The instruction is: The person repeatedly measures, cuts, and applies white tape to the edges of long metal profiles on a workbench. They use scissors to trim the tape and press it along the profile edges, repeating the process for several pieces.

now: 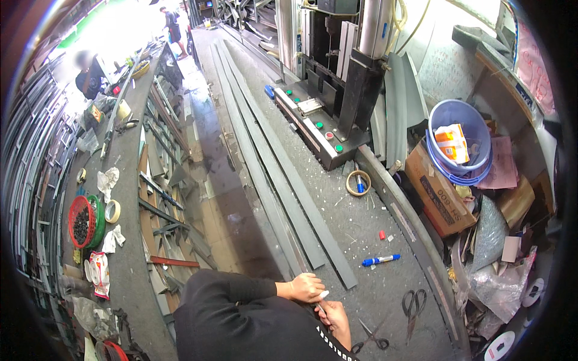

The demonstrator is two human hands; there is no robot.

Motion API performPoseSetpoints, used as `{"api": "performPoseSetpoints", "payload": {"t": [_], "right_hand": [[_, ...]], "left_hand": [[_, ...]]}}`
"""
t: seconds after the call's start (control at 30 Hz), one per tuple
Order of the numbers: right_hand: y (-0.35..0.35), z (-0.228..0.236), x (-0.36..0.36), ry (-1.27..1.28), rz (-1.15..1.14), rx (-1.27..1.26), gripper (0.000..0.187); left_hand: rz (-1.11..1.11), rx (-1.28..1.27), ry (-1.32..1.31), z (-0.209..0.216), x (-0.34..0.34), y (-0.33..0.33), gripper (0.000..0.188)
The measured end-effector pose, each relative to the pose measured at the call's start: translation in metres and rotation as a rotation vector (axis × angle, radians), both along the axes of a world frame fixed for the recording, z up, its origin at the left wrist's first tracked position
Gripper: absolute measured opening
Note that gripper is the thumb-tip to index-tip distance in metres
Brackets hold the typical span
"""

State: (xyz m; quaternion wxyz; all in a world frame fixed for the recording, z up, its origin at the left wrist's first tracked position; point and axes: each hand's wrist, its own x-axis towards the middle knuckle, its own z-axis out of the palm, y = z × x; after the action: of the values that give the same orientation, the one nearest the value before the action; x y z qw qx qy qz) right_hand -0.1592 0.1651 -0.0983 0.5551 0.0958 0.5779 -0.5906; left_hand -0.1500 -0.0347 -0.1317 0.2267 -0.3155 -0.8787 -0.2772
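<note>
Head: hands (308,287) hold slim piece (324,295) between bench (346,210) edge and scissors (372,337).

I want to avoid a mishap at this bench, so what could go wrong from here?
The open scissors lie beside the right hand, so a sideways move might nick it. The blue marker lies loose on the bench and could roll if knocked. The long grey strips end close to the left hand, so a bump might shift them.

two hands (308,287), two pairs of scissors (412,323), four green buttons (339,148), one red button (329,136)
</note>
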Motion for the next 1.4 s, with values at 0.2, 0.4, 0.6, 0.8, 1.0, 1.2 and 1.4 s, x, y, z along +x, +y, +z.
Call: {"api": "performPoseSetpoints", "payload": {"t": [0.2, 0.4, 0.6, 0.8, 1.0, 1.2, 1.4], "right_hand": [[0.011, 0.003, 0.004, -0.066, -0.021, -0.091, 0.04], [0.017, -0.001, 0.001, -0.032, 0.031, -0.134, 0.037], [0.019, -0.001, -0.001, -0.217, 0.094, 0.013, 0.037], [0.004, 0.002, 0.0, -0.115, -0.016, -0.138, 0.037], [0.021, 0.016, 0.002, -0.083, 0.036, -0.108, 0.037], [0.042, 0.014, 0.012, -0.085, 0.022, -0.083, 0.037], [0.047, 0.006, 0.019, -0.084, -0.018, -0.037, 0.038]], "left_hand": [[0.032, -0.027, -0.015, -0.004, 0.001, 0.001, 0.02], [0.041, -0.027, -0.036, -0.008, 0.003, 0.002, 0.018], [0.021, -0.025, -0.022, -0.013, 0.001, 0.001, 0.014], [0.026, -0.03, -0.006, -0.011, 0.002, 0.002, 0.015], [0.049, 0.014, 0.008, -0.007, 0.001, 0.002, 0.022], [0.034, 0.045, -0.011, -0.009, 0.0, 0.002, 0.024], [0.025, 0.044, -0.038, -0.007, 0.0, 0.002, 0.025]]}}
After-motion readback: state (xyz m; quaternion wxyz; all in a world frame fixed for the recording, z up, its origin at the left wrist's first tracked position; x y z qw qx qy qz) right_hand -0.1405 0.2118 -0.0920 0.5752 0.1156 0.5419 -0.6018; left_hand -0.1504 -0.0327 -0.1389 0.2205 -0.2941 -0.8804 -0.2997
